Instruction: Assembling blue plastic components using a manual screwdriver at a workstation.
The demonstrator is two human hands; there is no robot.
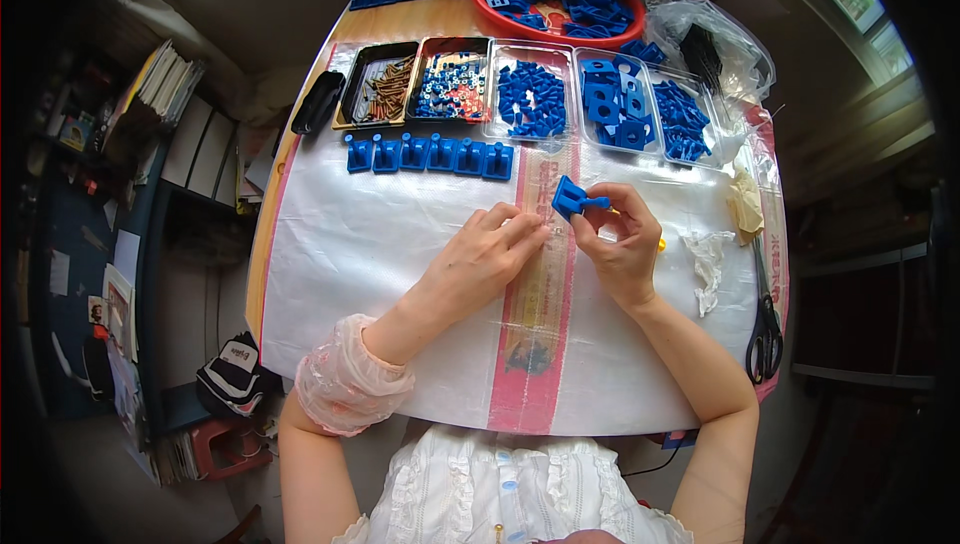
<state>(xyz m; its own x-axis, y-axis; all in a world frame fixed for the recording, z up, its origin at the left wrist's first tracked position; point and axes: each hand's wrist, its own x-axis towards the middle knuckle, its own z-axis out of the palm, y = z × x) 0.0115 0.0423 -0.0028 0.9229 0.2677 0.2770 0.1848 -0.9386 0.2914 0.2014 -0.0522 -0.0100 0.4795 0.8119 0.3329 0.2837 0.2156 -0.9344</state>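
In my right hand [622, 249], thumb and fingers pinch a blue plastic piece [568, 198] with a square base and a short stem, held tilted above the table's middle. A bit of yellow [661, 245] shows beside that hand; what it belongs to is hidden. Close by on the left is my left hand [488, 252], back upward, its fingertips drawn together near the blue piece. Anything between those fingertips is too small or hidden to make out. Beyond my left hand stands a row of several similar blue pieces [440, 154] with square bases.
Behind the row stand a tray of brown screws [392, 84], a tray of small mixed hardware [455, 84] and clear boxes of blue parts [532, 94]. A red basin [640, 19] is at the back. To the right lie crumpled white plastic [708, 269] and black scissors [765, 339].
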